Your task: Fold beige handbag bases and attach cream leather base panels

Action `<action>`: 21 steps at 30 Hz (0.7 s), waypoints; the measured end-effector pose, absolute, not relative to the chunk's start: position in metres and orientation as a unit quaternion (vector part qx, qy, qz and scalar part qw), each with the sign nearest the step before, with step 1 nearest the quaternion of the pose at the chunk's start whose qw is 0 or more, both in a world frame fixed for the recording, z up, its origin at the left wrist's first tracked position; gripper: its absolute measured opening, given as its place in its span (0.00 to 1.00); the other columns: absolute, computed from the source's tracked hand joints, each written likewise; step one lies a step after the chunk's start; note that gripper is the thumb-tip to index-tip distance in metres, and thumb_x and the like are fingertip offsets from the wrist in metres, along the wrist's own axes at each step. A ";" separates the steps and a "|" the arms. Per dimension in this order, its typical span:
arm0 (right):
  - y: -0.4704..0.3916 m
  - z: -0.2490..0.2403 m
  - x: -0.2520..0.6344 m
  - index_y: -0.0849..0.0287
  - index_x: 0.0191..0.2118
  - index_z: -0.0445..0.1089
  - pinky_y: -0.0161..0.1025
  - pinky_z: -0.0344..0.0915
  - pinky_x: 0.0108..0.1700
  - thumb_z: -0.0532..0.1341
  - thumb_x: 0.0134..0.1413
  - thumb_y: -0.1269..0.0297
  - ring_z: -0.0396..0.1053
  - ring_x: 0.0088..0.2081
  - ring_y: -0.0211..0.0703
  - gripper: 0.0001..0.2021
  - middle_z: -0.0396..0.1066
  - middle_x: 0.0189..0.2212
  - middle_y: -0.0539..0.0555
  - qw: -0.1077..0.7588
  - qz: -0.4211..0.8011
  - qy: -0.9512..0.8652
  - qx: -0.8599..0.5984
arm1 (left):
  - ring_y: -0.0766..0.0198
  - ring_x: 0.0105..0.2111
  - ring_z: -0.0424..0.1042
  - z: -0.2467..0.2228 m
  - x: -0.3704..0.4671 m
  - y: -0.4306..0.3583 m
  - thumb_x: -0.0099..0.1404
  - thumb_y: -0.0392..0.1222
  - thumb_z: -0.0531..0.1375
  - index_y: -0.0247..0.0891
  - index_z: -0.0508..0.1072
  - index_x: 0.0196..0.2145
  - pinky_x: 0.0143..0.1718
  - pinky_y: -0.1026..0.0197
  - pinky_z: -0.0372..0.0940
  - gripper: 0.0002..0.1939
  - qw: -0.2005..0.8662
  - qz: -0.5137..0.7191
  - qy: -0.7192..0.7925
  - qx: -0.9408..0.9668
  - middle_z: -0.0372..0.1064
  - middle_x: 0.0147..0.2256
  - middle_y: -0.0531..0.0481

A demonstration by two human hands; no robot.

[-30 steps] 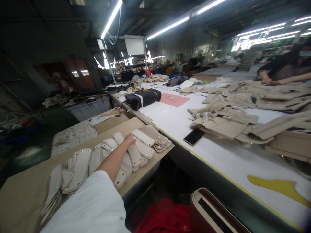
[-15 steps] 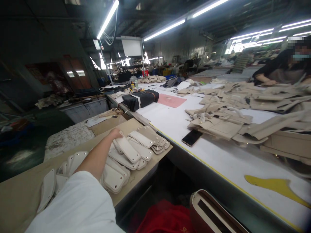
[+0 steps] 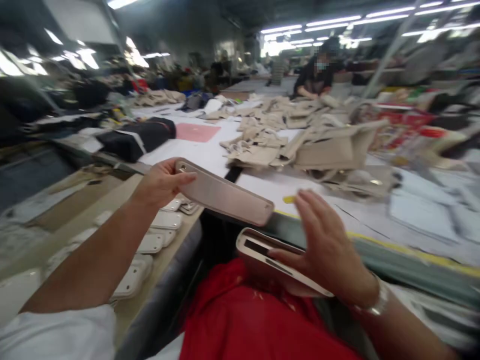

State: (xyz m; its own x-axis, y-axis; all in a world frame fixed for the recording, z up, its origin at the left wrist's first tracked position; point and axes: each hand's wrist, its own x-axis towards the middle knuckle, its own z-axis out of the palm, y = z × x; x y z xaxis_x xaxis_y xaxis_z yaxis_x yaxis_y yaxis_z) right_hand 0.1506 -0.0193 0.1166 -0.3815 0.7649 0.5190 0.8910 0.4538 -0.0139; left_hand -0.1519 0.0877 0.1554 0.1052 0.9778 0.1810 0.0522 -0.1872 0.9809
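In my left hand (image 3: 161, 181) is a long beige panel (image 3: 228, 196) with rounded ends and small rivets, pinched at its left end and hanging tilted down to the right. Below it, over my lap, lies a beige bag piece (image 3: 258, 270) with dark slots along its pale edge. My right hand (image 3: 330, 250) is at that piece, its fingers stretched up and apart. The right thumb lies over the slotted edge; whether it presses on it I cannot tell. Several similar riveted panels (image 3: 129, 280) lie stacked on the brown board (image 3: 123, 325) to my left.
A white-topped table (image 3: 258, 187) carries a heap of beige bag parts (image 3: 258, 150), a pink sheet (image 3: 197, 132) and a black bundle (image 3: 137, 137). A co-worker (image 3: 317, 75) is behind the heap. Red cloth (image 3: 240, 320) covers my lap.
My left hand has lifted a panel from the stacks and brought it right, over the bag piece. My right hand has come into view. The view has turned right.
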 end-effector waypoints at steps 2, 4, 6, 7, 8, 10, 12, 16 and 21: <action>-0.025 0.112 0.158 0.66 0.62 0.43 0.52 0.43 0.60 0.56 0.44 0.38 0.38 0.62 0.58 0.47 0.41 0.62 0.63 0.188 -0.119 -0.832 -0.509 | 0.70 0.25 0.67 0.137 -0.099 0.082 0.43 0.40 0.68 0.32 0.68 0.32 0.29 0.67 0.64 0.19 0.557 0.489 0.390 0.546 0.67 0.27 0.55; -0.022 0.103 0.167 0.65 0.63 0.41 0.52 0.50 0.57 0.59 0.45 0.43 0.46 0.59 0.58 0.46 0.45 0.60 0.64 0.167 -0.090 -0.833 -0.520 | 0.70 0.25 0.68 0.116 -0.058 0.076 0.44 0.40 0.68 0.33 0.68 0.33 0.28 0.67 0.65 0.18 0.635 0.468 0.353 0.503 0.68 0.27 0.55; -0.021 0.094 0.181 0.65 0.63 0.41 0.49 0.57 0.53 0.61 0.47 0.51 0.55 0.53 0.56 0.43 0.52 0.56 0.64 0.165 -0.068 -0.820 -0.543 | 0.70 0.25 0.68 0.093 -0.032 0.072 0.45 0.40 0.68 0.33 0.68 0.33 0.27 0.68 0.66 0.19 0.683 0.450 0.342 0.463 0.68 0.28 0.54; -0.023 0.089 0.190 0.64 0.63 0.42 0.48 0.58 0.51 0.61 0.47 0.54 0.58 0.51 0.54 0.42 0.55 0.54 0.64 0.162 -0.057 -0.816 -0.552 | 0.70 0.25 0.68 0.082 -0.024 0.071 0.46 0.40 0.68 0.33 0.68 0.34 0.26 0.68 0.67 0.19 0.700 0.435 0.346 0.449 0.68 0.28 0.53; -0.026 0.085 0.200 0.64 0.63 0.44 0.47 0.59 0.51 0.61 0.47 0.56 0.59 0.50 0.53 0.40 0.57 0.53 0.63 0.155 -0.046 -0.815 -0.557 | 0.70 0.25 0.69 0.072 -0.020 0.071 0.47 0.42 0.68 0.33 0.67 0.35 0.24 0.68 0.67 0.19 0.715 0.414 0.352 0.440 0.68 0.29 0.53; -0.032 0.076 0.219 0.61 0.61 0.48 0.47 0.59 0.52 0.60 0.47 0.57 0.58 0.49 0.52 0.36 0.58 0.51 0.61 0.136 -0.027 -0.819 -0.556 | 0.69 0.24 0.70 0.055 -0.018 0.071 0.50 0.48 0.66 0.35 0.67 0.36 0.21 0.68 0.67 0.20 0.742 0.361 0.365 0.430 0.68 0.29 0.52; -0.038 0.069 0.235 0.60 0.60 0.52 0.46 0.58 0.53 0.60 0.47 0.56 0.58 0.50 0.52 0.34 0.58 0.52 0.60 0.120 -0.014 -0.824 -0.553 | 0.68 0.23 0.70 0.044 -0.020 0.069 0.53 0.51 0.64 0.36 0.66 0.38 0.19 0.69 0.67 0.19 0.759 0.317 0.371 0.430 0.68 0.29 0.52; -0.040 0.060 0.244 0.60 0.59 0.53 0.47 0.57 0.52 0.60 0.48 0.56 0.57 0.51 0.52 0.32 0.57 0.53 0.60 0.098 -0.002 -0.833 -0.545 | 0.71 0.21 0.70 0.037 -0.021 0.066 0.53 0.45 0.64 0.37 0.67 0.40 0.20 0.71 0.67 0.17 0.746 0.290 0.378 0.465 0.67 0.30 0.53; -0.011 0.055 0.233 0.59 0.59 0.53 0.49 0.56 0.50 0.61 0.47 0.56 0.57 0.50 0.54 0.34 0.57 0.54 0.61 0.091 -0.037 -0.826 -0.555 | 0.73 0.20 0.68 0.029 -0.025 0.088 0.52 0.42 0.65 0.35 0.68 0.37 0.18 0.72 0.66 0.16 0.689 0.344 0.425 0.476 0.67 0.27 0.53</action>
State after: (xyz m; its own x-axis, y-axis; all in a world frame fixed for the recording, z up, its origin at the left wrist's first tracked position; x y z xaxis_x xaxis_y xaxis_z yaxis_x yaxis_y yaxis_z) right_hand 0.2325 -0.0109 0.0551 -0.3667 0.9104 0.1914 0.9240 0.3804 -0.0390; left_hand -0.0253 0.0877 0.0285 0.4023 0.8781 -0.2589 -0.0689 0.3110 0.9479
